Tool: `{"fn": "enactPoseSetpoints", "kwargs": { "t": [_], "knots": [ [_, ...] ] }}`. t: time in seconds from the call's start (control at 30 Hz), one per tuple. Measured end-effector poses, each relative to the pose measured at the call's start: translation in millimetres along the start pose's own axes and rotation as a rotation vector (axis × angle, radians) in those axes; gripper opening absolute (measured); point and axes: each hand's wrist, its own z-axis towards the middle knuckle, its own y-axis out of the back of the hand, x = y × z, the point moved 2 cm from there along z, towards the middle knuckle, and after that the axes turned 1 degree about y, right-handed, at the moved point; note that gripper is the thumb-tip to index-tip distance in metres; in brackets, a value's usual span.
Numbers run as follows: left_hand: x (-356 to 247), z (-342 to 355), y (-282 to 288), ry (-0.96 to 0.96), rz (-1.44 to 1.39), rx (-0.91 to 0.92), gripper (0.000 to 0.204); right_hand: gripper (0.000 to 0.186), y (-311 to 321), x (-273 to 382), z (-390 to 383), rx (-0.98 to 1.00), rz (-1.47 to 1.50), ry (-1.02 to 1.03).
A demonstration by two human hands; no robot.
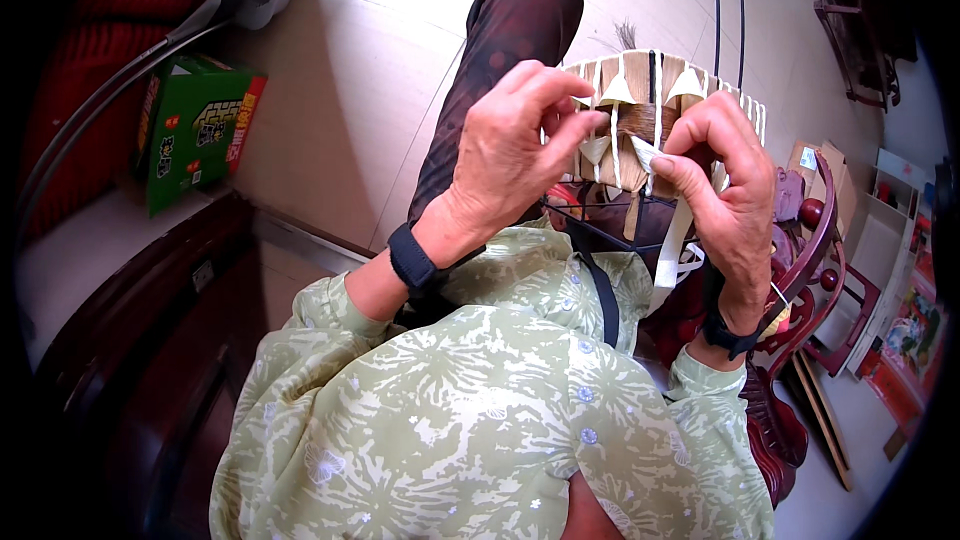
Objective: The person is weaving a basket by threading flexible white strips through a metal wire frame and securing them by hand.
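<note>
A frame wrapped in tan strips and white cords (655, 105) rests in front of me near my knee, with white folded triangles along it. My right hand (725, 175) is at its right side, thumb and index finger pinched on a white ribbon (645, 153). A length of ribbon hangs down below that hand. At the frame's left side is my left hand (525, 140), its fingers curled and the thumb and index tips apart, with nothing visible between them. A thin black wire rack (615, 232) shows under the frame.
A green and red box (195, 130) stands on the left beside a red cloth. Dark reddish wooden furniture (130, 340) is at the lower left. To the right are a curved wooden armrest (815, 240), a cardboard box (845, 185) and a pale shelf unit (885, 240).
</note>
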Motion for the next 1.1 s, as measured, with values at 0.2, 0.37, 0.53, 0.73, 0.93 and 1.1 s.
{"fn": "enactPoseSetpoints", "kwargs": {
  "t": [0.2, 0.37, 0.53, 0.73, 0.93, 1.1],
  "knots": [
    [4, 3, -9, -0.176, 0.095, -0.072, 0.017, 0.015, -1, -3, -1, -0.022, 0.013, 0.019],
    [0, 5, -13, -0.256, 0.178, -0.093, 0.017, 0.015, -2, -3, -2, -0.019, 0.034, -0.012],
    [-9, 5, -14, -0.293, 0.310, -0.098, 0.018, 0.017, -3, -5, -5, -0.020, 0.068, -0.054],
    [-9, 7, -15, -0.291, 0.268, -0.092, 0.017, 0.019, -3, 11, -5, -0.039, -0.197, 0.050],
    [-5, 4, -15, -0.223, 0.196, -0.071, 0.016, 0.019, -5, 6, -2, -0.039, -0.037, -0.008],
    [-5, 6, -13, -0.278, 0.195, -0.079, 0.015, 0.019, -2, -2, -2, -0.040, 0.042, 0.000]
  ]
}}
